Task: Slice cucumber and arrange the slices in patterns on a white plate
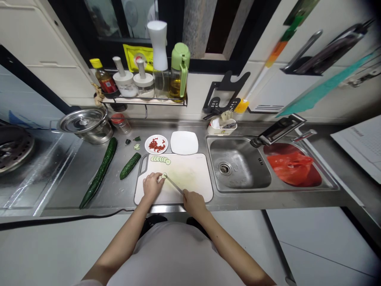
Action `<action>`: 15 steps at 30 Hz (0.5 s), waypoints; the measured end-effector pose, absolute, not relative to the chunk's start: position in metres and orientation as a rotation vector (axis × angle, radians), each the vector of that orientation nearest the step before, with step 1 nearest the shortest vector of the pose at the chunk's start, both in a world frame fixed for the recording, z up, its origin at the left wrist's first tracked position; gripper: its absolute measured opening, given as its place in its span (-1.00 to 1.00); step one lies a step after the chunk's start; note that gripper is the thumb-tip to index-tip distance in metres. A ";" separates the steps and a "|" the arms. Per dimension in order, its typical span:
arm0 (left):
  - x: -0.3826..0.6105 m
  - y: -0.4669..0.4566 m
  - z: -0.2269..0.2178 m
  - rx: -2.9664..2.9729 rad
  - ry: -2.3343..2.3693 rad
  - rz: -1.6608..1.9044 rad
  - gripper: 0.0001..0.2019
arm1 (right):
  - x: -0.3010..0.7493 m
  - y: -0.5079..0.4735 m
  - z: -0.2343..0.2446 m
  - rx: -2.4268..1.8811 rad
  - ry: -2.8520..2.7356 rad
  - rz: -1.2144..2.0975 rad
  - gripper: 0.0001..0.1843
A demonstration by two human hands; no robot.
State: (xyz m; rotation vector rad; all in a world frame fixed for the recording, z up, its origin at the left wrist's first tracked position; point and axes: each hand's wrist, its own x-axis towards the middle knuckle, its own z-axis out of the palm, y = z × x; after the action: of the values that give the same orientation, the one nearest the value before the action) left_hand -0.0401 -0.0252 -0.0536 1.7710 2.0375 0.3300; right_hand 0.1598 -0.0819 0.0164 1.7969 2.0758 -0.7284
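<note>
A white cutting board (pixel 190 174) lies on the steel counter in front of me. My left hand (pixel 152 184) is closed around a short cucumber piece (pixel 164 175) on the board. My right hand (pixel 194 201) grips the handle of a knife (pixel 174 184), whose blade rests against the cucumber's cut end. A row of several cucumber slices (pixel 160 159) lies at the board's far left corner.
A long cucumber (pixel 99 171) and a half cucumber (pixel 130 165) lie left of the board. Behind it are a plate of chopped red chili (pixel 156 144) and a square white plate (pixel 184 142). A sink (pixel 238 169) and red basin (pixel 291 169) are right; a steel pot (pixel 86 125) stands far left.
</note>
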 end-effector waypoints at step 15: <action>-0.039 -0.026 -0.050 1.756 2.040 0.318 -0.77 | 0.161 -0.075 0.021 1.688 2.077 -0.728 -0.72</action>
State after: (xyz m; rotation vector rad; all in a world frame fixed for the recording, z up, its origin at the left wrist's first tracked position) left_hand -0.0386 -0.0262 -0.0499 1.7556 2.0397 0.3179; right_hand 0.1612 -0.0746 0.0206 1.6879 2.0765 -0.7282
